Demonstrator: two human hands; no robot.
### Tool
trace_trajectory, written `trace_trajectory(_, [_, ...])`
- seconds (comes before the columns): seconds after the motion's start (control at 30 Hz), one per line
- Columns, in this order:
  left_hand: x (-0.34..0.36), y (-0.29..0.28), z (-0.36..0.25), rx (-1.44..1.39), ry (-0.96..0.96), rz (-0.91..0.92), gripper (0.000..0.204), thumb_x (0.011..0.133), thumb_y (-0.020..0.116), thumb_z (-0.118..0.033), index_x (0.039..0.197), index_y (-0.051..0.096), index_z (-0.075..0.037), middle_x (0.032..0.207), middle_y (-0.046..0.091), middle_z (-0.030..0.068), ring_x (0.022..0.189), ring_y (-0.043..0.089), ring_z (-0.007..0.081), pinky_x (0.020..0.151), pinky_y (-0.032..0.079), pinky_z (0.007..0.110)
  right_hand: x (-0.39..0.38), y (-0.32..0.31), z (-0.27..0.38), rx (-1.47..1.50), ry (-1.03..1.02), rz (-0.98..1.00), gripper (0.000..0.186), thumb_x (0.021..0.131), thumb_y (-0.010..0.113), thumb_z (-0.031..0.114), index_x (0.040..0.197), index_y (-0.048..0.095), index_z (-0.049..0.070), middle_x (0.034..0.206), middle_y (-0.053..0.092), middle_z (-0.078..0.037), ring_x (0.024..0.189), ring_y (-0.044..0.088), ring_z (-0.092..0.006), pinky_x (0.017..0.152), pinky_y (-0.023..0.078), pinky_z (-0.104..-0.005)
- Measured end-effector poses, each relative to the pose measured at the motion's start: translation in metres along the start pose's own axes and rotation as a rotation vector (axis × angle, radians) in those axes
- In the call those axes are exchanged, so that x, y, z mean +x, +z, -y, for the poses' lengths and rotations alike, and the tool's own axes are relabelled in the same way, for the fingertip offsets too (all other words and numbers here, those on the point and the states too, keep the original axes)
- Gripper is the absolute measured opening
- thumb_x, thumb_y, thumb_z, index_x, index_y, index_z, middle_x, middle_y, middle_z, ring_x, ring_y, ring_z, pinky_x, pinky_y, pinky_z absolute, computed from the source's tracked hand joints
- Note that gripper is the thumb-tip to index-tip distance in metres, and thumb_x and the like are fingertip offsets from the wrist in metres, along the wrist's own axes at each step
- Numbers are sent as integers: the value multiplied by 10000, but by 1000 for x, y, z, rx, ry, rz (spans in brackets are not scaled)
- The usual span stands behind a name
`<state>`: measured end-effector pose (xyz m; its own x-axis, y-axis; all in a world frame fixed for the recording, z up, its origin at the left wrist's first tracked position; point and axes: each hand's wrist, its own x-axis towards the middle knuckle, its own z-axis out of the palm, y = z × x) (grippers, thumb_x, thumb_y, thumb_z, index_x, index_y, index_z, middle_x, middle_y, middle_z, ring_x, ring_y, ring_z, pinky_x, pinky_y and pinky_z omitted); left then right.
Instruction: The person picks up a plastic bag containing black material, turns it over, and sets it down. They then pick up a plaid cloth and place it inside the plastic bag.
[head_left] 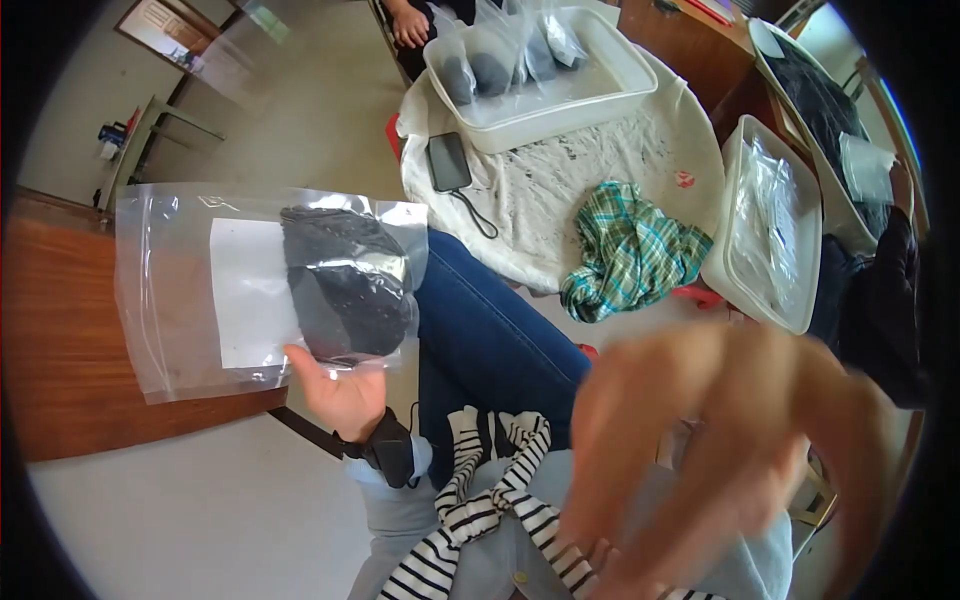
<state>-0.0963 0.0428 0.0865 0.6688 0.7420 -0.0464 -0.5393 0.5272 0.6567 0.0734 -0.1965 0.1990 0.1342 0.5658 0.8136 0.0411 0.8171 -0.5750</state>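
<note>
My left hand (345, 402) holds a clear zip bag (165, 300) by its lower edge. The thumb shows at the edge, and the other fingers are mostly hidden behind the bag. Inside lie a dark, rounded black mass (345, 285) and a blank-looking white card (245, 295); I cannot make out what the black stuff is. Very close to the camera, my right hand (730, 430) is raised and blurred. Its bent fingers point down and stand apart, with nothing visible between them.
A cloth-covered round table (540, 210) bears a white tub (560, 125) of several filled bags, a black phone-like device (448, 163) and a green plaid cloth (630, 255). Another tub (735, 235) holds flat clear bags. A person's hand (410, 25) rests beyond; another person's dark sleeve (895, 265) is at right.
</note>
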Motion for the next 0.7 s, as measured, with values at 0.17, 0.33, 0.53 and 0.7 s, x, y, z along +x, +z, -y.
trace_trajectory(0.17, [-2, 2, -3, -116, -80, 152, 588, 943, 493, -453, 1371, 399, -60, 1392, 445, 59, 1270, 404, 269, 1067, 297, 492, -36, -9, -39, -256, 646, -689, 236, 893, 528, 139, 1049, 601, -22, 851, 633, -95, 771, 606, -190, 715, 476, -277])
trace_trajectory(0.33, [-1, -5, 3, -146, -96, 230, 589, 948, 487, -441, 1392, 380, -69, 1409, 431, 64, 1287, 391, 274, 1083, 278, 507, -41, -27, -71, 227, 169, -876, 324, 898, 539, 140, 1194, 542, 8, 929, 597, -77, 791, 561, -149, 718, 443, -257])
trace_trajectory(0.53, [1, -3, 13, -276, -121, 213, 600, 948, 474, -456, 1407, 360, -88, 1406, 432, 70, 1292, 383, 284, 1085, 264, 529, -46, -45, -76, 25, 252, -855, 389, 885, 567, 97, 1260, 505, 16, 991, 580, -71, 814, 550, -140, 725, 443, -259])
trace_trajectory(0.7, [1, 7, 19, -233, -157, 288, 593, 952, 462, -460, 1401, 369, -83, 1416, 422, 68, 1291, 388, 273, 1086, 271, 512, -54, -9, -106, 21, 513, -626, 388, 877, 602, 30, 1256, 523, -10, 1062, 599, -88, 899, 570, -137, 814, 462, -273])
